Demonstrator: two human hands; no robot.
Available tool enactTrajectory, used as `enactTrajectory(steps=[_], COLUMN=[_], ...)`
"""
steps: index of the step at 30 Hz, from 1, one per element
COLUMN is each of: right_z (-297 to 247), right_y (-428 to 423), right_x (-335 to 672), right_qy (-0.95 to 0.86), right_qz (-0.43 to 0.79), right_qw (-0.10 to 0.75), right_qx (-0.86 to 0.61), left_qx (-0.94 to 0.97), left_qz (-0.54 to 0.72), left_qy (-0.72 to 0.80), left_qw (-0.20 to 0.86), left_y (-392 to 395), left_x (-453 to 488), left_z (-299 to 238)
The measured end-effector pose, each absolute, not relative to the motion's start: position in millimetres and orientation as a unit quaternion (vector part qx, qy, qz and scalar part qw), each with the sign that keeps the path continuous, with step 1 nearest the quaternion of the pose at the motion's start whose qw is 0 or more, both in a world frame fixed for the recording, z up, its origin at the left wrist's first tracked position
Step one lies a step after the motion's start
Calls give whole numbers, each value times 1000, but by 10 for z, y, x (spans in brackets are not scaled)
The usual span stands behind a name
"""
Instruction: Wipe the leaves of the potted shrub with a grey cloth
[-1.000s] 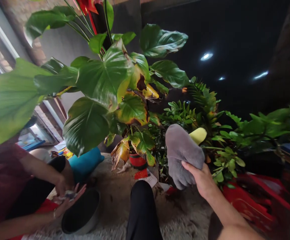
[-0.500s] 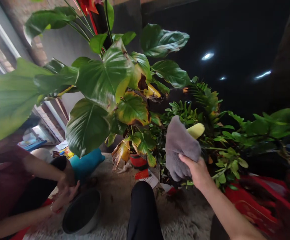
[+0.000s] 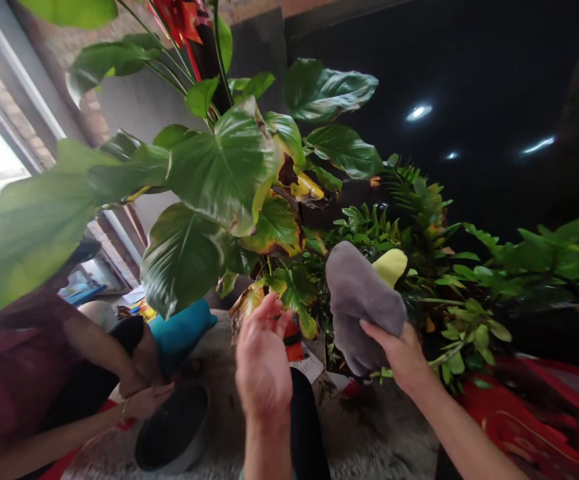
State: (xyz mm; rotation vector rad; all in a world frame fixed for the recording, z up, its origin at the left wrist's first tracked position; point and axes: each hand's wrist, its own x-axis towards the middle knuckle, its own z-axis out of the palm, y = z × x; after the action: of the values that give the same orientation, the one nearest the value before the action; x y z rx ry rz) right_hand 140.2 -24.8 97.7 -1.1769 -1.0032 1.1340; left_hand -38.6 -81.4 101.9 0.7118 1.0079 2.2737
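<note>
My right hand (image 3: 403,357) grips a grey cloth (image 3: 359,303) with a yellow side (image 3: 390,265), held up against the leafy stems of a small-leaved plant (image 3: 422,267). My left hand (image 3: 262,357) is raised in front of me, fingers loosely apart and holding nothing, its fingertips close to the low yellowed leaves (image 3: 296,303) of a big-leaved plant (image 3: 224,167). That plant's red pot (image 3: 294,333) shows just behind my left hand.
Another person in a dark red top (image 3: 14,363) sits at the left, hands (image 3: 144,393) together over a dark round bowl (image 3: 174,430) on a pale shaggy rug (image 3: 369,433). A teal object (image 3: 182,330) lies behind. Red plastic (image 3: 519,420) is at the right. My dark-clothed knee (image 3: 309,427) is centre.
My left hand has come up into view toward the yellowed leaves. My right hand with the cloth has stayed against the small-leaved plant, shifting slightly. The view tilted a little.
</note>
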Motion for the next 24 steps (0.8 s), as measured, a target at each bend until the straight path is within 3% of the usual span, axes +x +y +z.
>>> enactTrajectory(steps=[4,7,9,12,15,19,24], right_z=[594,500,640,966,1089,810,757], right_y=[-384,-629,-666,-468,-217,-324,-721], right_x=[1427,1500,1502,1384,1199,1092,1203], right_qy=[-409,-408,-408,-415,-408,-384,-397], right_qz=[545,591,593,556,551,614,617], right_qw=[497,439,445,523,568,485,430], right_qx=[-537,-540,-532,-495,-455,-491,-527], left_qx=[183,215,267,316,276,173,227], left_qz=[786,751,731,710,723,714,672], left_qy=[524,552,529,489,518,618,634], left_qw=[273,292,340,398,364,281,308], left_y=[-288,-168,-181,-205,-153,-21,51], left_x=[-351,-311,-296,-281,-278,-341,-406], left_z=[535,116,-38,-108,-147,-288,-456])
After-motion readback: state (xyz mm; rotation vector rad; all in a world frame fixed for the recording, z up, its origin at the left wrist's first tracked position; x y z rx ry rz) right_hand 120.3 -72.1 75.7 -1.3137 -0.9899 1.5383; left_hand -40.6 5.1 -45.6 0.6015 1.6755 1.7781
